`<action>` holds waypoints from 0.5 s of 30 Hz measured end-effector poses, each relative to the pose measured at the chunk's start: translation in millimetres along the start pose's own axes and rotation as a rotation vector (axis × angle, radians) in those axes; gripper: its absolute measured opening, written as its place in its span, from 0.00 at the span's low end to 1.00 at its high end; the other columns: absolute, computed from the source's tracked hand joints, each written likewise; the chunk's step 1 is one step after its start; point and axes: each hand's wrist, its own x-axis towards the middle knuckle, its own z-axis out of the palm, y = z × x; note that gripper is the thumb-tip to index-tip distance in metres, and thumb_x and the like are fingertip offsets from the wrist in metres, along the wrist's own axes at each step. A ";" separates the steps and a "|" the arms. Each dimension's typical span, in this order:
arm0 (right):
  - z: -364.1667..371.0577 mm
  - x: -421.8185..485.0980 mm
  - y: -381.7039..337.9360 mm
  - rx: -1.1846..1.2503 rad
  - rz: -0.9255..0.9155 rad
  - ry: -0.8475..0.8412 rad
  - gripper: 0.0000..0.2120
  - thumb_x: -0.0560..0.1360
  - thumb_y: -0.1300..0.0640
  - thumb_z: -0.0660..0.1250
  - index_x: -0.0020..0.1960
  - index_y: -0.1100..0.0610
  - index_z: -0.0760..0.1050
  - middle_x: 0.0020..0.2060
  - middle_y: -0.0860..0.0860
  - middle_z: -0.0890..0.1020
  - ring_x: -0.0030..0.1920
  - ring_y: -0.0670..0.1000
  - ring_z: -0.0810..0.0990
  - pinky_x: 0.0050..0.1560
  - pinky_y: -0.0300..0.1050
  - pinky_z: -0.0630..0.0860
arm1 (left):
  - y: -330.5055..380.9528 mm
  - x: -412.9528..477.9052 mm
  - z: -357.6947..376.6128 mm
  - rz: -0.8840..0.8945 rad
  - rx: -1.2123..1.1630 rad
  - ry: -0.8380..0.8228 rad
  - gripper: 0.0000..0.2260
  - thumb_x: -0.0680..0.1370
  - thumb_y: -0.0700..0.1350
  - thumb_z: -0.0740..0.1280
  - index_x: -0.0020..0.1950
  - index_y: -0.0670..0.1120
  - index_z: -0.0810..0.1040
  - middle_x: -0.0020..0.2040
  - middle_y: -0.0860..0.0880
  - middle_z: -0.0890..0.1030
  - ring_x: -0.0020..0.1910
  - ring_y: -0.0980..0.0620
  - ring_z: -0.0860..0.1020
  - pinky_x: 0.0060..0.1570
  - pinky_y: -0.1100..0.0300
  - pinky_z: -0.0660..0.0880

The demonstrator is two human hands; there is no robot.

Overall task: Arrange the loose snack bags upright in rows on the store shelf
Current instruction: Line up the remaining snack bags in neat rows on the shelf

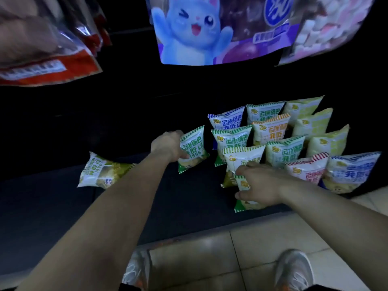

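1. We see the standing snack bags (279, 131) filling the right part of the shelf (189, 196). They stand upright in several rows that run from the back toward the front edge, so most of the job looks done.
2. At the front edge of that block, the right hand (258, 185) grips a green-striped front bag (243, 183). Its fingers are curled over the bag's top, with the thumb lower down. We judge this bag is being seated at the front of the nearest column.
3. Just left of the rows, the left hand (168, 145) holds a tilted green bag (194, 148). Its fingers are clamped round the bag's left edge. The bag leans and is not yet in line with any row.
4. Further left, well apart from the rows, one flat bag (102, 173) lies on its back. By our reading it is the last loose one.
5. So three bags remain: two in hand and one lying flat.
6. Above the shelf hang a large cat-printed pouch (189, 28) and a red-trimmed pouch (48, 66). Below are floor tiles (231, 248) and a shoe (294, 267).
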 end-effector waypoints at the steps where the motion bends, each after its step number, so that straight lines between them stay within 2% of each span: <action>1: 0.5 1.7 1.7 0.011 0.006 0.013 0.36 0.73 0.33 0.63 0.75 0.46 0.60 0.70 0.50 0.66 0.68 0.55 0.68 0.57 0.51 0.72 | 2.6 10.6 1.9 0.012 0.037 0.009 0.39 0.66 0.58 0.78 0.73 0.52 0.67 0.61 0.47 0.76 0.55 0.46 0.77 0.48 0.49 0.78; 4: 0.7 8.1 5.8 0.029 0.011 0.036 0.33 0.74 0.33 0.62 0.74 0.46 0.61 0.67 0.48 0.68 0.67 0.54 0.69 0.55 0.49 0.72 | 7.7 37.6 7.3 0.026 0.139 0.045 0.35 0.67 0.57 0.77 0.71 0.51 0.68 0.64 0.45 0.70 0.57 0.44 0.75 0.45 0.49 0.77; 7: -1.7 15.4 5.7 0.046 0.015 0.030 0.32 0.74 0.34 0.63 0.73 0.46 0.62 0.66 0.48 0.68 0.66 0.53 0.69 0.56 0.50 0.72 | 6.0 55.6 13.4 0.036 0.172 0.087 0.35 0.68 0.57 0.76 0.70 0.50 0.67 0.63 0.45 0.72 0.60 0.43 0.73 0.50 0.49 0.74; 10: -4.5 19.8 2.1 0.057 0.014 0.023 0.31 0.75 0.35 0.63 0.73 0.46 0.62 0.65 0.48 0.68 0.66 0.53 0.69 0.57 0.51 0.73 | -0.3 61.3 16.8 0.050 0.185 0.187 0.34 0.67 0.58 0.77 0.66 0.50 0.67 0.59 0.45 0.77 0.59 0.43 0.72 0.54 0.49 0.68; 15: -5.2 22.9 -5.5 0.037 -0.006 0.009 0.32 0.75 0.35 0.64 0.73 0.47 0.62 0.65 0.49 0.68 0.65 0.54 0.70 0.57 0.50 0.72 | -5.5 51.8 19.8 0.084 0.277 0.264 0.35 0.68 0.61 0.74 0.70 0.53 0.67 0.65 0.44 0.72 0.64 0.42 0.67 0.60 0.46 0.65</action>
